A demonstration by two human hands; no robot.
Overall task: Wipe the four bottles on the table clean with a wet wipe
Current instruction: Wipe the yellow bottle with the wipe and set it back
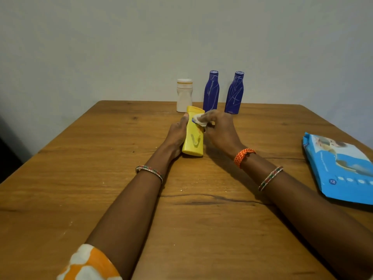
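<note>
Seen from above a wooden table (101,199), mid-wipe on a yellow bottle (193,136) tilted back near the table's centre, base touching the wood and top leaning toward the far edge. Gripped from its left side by the left hand (177,136), thumb laid along the near edge up to the shoulder, other fingers wrapped behind and out of sight. Pinched between bunched, curled fingertips of the right hand (219,130), a small white wet wipe (199,120), wadded and pressed against the bottle's upper right, just over a blue patch of label. Lined up at the far edge against a pale wall (181,37), a white bottle (184,96) with a gold band under its cap, then a left blue bottle (211,91) and a right blue bottle (234,93), both upright, both streaked with pale scribbled marks; the yellow bottle's top overlapping the foot of the white one and the left blue one in this view, contact impossible to tell. Flat near the right edge, well apart from the hands, a blue pack of wipes (341,168). Beaded bangles on both wrists, an orange braided band (243,156) on the right, an orange-and-white sleeve (88,265) at the left elbow.
</note>
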